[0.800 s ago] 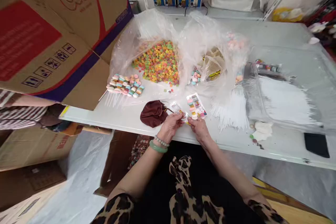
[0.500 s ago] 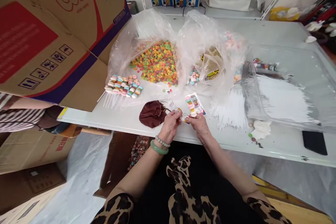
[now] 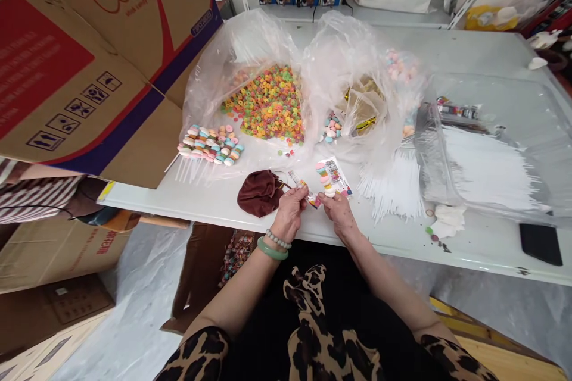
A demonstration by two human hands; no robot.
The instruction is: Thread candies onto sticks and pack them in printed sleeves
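My left hand (image 3: 290,208) is closed, its thumb and fingers pinching a small clear printed wrapper (image 3: 314,200). My right hand (image 3: 340,213) grips the lower end of a candy skewer (image 3: 322,174), a short upright row of pastel candies. Behind the skewer is a white printed packet (image 3: 343,181); I cannot tell whether my right fingers touch it. Both hands are close together above the table's front edge. Just left of my left hand lies a crumpled dark brown cloth (image 3: 260,193).
Finished candy skewers (image 3: 210,144) lie left, beside a plastic bag of colourful candy rings (image 3: 272,101). Another bag (image 3: 333,65) holds pastel candies. White sticks (image 3: 393,187) and a clear tray (image 3: 465,199) are right. A large cardboard box (image 3: 134,71) overhangs the table's left.
The wrapper in my left hand has come slightly away from my right hand, and the gap between my hands has widened a little. The candy skewer stays in my right hand.
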